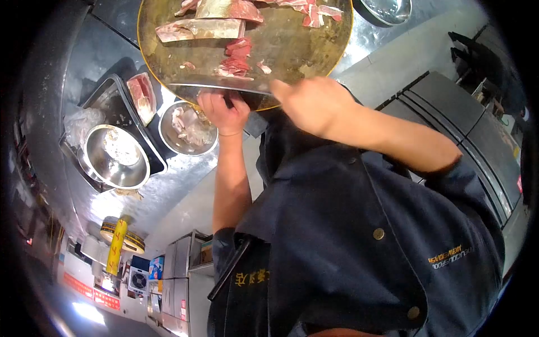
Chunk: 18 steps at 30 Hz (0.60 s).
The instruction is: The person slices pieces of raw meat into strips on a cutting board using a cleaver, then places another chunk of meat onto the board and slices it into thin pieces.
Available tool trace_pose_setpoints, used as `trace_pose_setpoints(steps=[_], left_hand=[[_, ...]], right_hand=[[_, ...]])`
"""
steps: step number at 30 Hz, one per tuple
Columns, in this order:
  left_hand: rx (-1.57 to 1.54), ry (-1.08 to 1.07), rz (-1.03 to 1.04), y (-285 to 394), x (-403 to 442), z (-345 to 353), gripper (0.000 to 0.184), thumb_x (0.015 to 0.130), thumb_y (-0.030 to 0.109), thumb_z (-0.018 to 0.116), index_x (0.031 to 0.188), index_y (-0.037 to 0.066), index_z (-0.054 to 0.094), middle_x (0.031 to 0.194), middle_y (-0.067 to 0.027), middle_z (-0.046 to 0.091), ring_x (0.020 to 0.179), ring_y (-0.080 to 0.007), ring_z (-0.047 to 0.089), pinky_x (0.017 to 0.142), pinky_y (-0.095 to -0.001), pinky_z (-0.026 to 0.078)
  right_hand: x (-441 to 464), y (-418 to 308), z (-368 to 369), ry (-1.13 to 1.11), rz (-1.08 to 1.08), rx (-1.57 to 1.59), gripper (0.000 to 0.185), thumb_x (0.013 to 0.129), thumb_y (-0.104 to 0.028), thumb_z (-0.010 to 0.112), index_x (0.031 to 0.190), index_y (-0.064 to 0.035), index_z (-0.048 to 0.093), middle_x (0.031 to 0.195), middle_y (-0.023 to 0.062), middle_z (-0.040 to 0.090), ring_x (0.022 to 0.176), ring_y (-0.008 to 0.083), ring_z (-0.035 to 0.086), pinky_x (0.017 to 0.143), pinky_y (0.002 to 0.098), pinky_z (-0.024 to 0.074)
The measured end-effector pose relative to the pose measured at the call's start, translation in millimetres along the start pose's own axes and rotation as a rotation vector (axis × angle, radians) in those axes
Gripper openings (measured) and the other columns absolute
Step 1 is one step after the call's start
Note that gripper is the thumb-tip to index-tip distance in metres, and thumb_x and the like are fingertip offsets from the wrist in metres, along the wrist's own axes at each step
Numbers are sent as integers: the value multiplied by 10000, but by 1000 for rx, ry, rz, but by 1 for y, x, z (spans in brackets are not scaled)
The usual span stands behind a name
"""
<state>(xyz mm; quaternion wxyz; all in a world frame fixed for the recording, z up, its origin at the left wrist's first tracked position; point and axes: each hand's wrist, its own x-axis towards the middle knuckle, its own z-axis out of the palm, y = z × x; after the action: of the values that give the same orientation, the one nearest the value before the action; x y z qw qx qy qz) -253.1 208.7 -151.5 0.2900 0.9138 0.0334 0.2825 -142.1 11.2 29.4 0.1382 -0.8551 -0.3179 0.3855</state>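
A long kitchen knife (193, 85), seen nearly edge-on, lies across the near part of a round wooden chopping board (292, 53). My right hand (311, 104) is closed around its handle end. Curled up against the near side of the blade, at the board's rim, is my left hand (224, 111); the blade hides its fingertips and whatever they may hold. Beyond the knife are thin red meat slices (236, 56) in a short row and small scraps. Farther back lie a pale slab of meat (196, 29), another meat piece (230, 9) and sliced strips (311, 12).
Left of the board, a steel bowl (188, 149) holds pale meat scraps. A black tray (163, 163) carries another steel bowl (135, 174), a plastic bag (84, 121) and a meat chunk (141, 95). A metal bowl (387, 8) stands at the far right.
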Motion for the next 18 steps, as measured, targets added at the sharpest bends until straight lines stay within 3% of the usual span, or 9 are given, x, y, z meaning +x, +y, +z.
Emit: trace_pose_setpoints(steps=[2,4,5,10,13,15,16,18], left_hand=[[24,-6,3,0,1,2,182,923,129,673,1085,50,649,1108,-157,675,978,-413,617,923,-521,476],[8,-2,-16,0,-2,3,174,920,128,672,1077,56,652,1113,-154,679,991,-410,618,933,-518,476],[2,11,-26,-1,-2,1,166,917,127,671,1069,63,654,1117,-151,683,1005,-407,618,944,-516,476],[-11,26,-64,4,-2,0,255,907,121,674,1153,56,684,1164,-146,688,1077,-409,615,969,-526,474],[-1,-19,-44,3,3,-2,275,887,155,721,1145,63,706,1230,-200,684,1092,-425,621,952,-526,481],[-9,-15,-29,-2,0,-1,301,876,144,713,1167,65,704,1188,-171,682,1064,-416,622,931,-524,479],[-22,-13,-11,-4,-1,0,329,866,132,704,1188,67,702,1145,-143,680,1037,-406,624,911,-521,478],[-16,-8,-17,-4,-3,0,319,869,138,705,1180,67,703,1129,-143,680,1025,-405,626,900,-518,477]], right_hand=[[6,5,5,-25,30,-18,192,968,-160,584,1109,-28,589,775,234,723,722,428,745,620,531,596],[39,15,38,247,-204,26,192,957,-155,599,1109,-37,591,768,220,724,695,428,737,609,526,595],[51,11,44,279,-236,11,191,951,-154,605,1103,-38,591,740,210,712,685,428,732,606,532,591],[22,0,7,132,-134,2,183,951,-153,594,1080,-25,577,713,214,699,692,430,733,606,531,589],[-11,1,-10,65,-86,-7,180,952,-157,586,1064,-18,567,716,220,700,702,435,734,615,531,589],[-6,-3,-10,13,-53,26,182,950,-165,578,1044,-10,562,724,224,703,710,436,738,626,539,585],[9,-6,-3,15,-48,28,182,950,-165,578,1044,-10,562,724,224,703,710,436,738,626,539,585],[32,-9,14,230,-208,14,188,948,-170,579,1059,-19,560,733,225,708,722,435,742,631,539,587]])
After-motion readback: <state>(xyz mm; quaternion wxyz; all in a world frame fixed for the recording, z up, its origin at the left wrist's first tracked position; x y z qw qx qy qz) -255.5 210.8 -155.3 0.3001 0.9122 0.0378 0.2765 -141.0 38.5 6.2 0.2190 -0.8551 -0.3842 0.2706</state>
